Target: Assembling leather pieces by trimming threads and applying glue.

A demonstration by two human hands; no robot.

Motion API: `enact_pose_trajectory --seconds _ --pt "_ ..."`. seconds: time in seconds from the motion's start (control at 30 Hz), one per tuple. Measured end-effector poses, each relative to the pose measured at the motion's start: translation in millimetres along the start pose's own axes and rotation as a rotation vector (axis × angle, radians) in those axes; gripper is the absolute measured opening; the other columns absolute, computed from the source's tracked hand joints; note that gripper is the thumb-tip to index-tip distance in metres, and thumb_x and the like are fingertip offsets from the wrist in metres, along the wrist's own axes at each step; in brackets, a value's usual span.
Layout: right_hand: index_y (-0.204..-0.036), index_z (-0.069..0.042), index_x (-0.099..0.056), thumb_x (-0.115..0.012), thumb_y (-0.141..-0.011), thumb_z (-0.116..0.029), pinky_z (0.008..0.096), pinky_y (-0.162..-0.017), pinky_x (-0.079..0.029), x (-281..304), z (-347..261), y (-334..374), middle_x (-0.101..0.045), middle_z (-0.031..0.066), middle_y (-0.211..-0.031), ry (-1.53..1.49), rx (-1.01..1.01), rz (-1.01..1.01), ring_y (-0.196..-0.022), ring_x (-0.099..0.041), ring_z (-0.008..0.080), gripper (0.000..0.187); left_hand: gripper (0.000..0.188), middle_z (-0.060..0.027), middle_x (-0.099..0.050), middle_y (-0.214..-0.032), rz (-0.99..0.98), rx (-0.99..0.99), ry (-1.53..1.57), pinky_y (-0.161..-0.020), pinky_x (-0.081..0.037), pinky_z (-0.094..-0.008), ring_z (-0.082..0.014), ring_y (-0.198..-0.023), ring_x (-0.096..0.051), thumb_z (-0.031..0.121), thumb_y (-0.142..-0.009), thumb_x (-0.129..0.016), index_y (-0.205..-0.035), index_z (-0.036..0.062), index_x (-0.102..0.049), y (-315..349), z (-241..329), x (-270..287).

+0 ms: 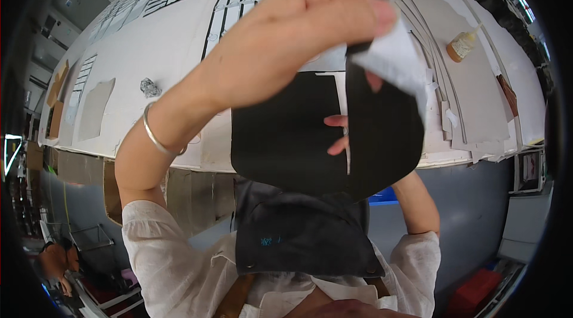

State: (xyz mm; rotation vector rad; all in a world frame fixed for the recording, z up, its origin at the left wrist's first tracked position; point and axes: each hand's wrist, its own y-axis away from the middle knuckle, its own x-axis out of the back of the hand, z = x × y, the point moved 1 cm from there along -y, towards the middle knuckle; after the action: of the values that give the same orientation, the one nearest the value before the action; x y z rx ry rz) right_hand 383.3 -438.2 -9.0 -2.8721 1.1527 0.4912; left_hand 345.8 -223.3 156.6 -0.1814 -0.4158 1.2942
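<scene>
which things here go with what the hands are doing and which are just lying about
Seemingly in use:
black sheet, mostly hiding the right hand
white flap, apparently pinched by the left hand

Probably lying about, untouched:
amber bottle
crumpled silvery lump
grey boards

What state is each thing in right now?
Black sheet, held up, gap showing
White layer, bent
Left hand, pinched shut near the sheet's top
Right hand, mostly hidden
Amber bottle, seemingly upright
Silvery lump, crumpled
Grey boards, flat, overlapping
Bangle, worn
</scene>
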Motion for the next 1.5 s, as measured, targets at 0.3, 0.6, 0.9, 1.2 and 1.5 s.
enact_pose_trajectory --seconds 0.3,0.6,0.9,1.2,1.5 --pt "-0.083 -0.012 -0.044 -0.079 -0.085 -0.022 0.0230 -0.058 -0.038 79.4 -96.1 -136.8 -0.049 0.0007 -0.075 0.505 0.556 0.547 -0.065 -0.048 0.0078 0.037 0.040 0.0009 -0.056 -0.058 0.247 0.104 -0.413 -0.057 -0.043 -0.0216 -0.0063 -0.056 -0.053 0.035 -0.098 -0.062 -0.075 0.0034 -0.063 -16.4 -59.4 52.6" --pt "-0.085 -0.012 -0.041 -0.081 -0.082 -0.023 0.0252 -0.066 -0.035 142.9 -36.6 -209.0 -0.037 -0.0043 -0.078 0.849 0.414 0.326 -0.073 -0.033 0.0099 0.041 0.045 -0.0132 -0.060 -0.055 0.382 0.551 -0.790 -0.056 -0.046 -0.0411 -0.0298 -0.053 -0.059 0.036 -0.092 -0.066 -0.065 0.0004 -0.066 16.8 -193.6 37.0" --pt "-0.086 -0.008 -0.052 -0.072 -0.089 -0.037 0.0283 -0.060 -0.038 149.3 -60.5 -165.6 -0.043 0.0006 -0.068 1.310 0.560 0.568 -0.064 -0.039 0.0119 0.036 0.028 -0.0143 -0.062 -0.062 0.166 0.343 -0.954 -0.056 -0.049 -0.0378 -0.0307 -0.059 -0.062 0.025 -0.090 -0.070 -0.077 0.0011 -0.067 27.1 -154.8 19.4" --pt "-0.087 -0.007 -0.054 -0.058 -0.100 -0.034 0.0228 -0.060 -0.032 67.9 -53.8 -14.2 -0.047 -0.0055 -0.073 0.726 0.147 0.197 -0.065 -0.039 0.0065 0.030 0.019 -0.0046 -0.059 -0.081 -0.108 0.261 -0.574 -0.062 -0.049 -0.0295 -0.0175 -0.076 -0.060 0.014 -0.084 -0.076 -0.095 0.0031 -0.064 56.0 -131.1 -52.3" --pt "-0.101 -0.005 -0.065 -0.070 -0.091 -0.025 0.0338 -0.053 -0.045 38.6 -21.3 29.5 -0.060 0.0112 -0.064 1.148 0.252 0.119 -0.053 -0.059 0.0265 0.023 0.014 -0.0045 -0.057 -0.075 -0.057 0.213 -0.623 -0.055 -0.042 -0.0317 -0.0169 -0.060 -0.052 0.013 -0.088 -0.070 -0.088 0.0012 -0.064 53.0 -145.6 -53.9"
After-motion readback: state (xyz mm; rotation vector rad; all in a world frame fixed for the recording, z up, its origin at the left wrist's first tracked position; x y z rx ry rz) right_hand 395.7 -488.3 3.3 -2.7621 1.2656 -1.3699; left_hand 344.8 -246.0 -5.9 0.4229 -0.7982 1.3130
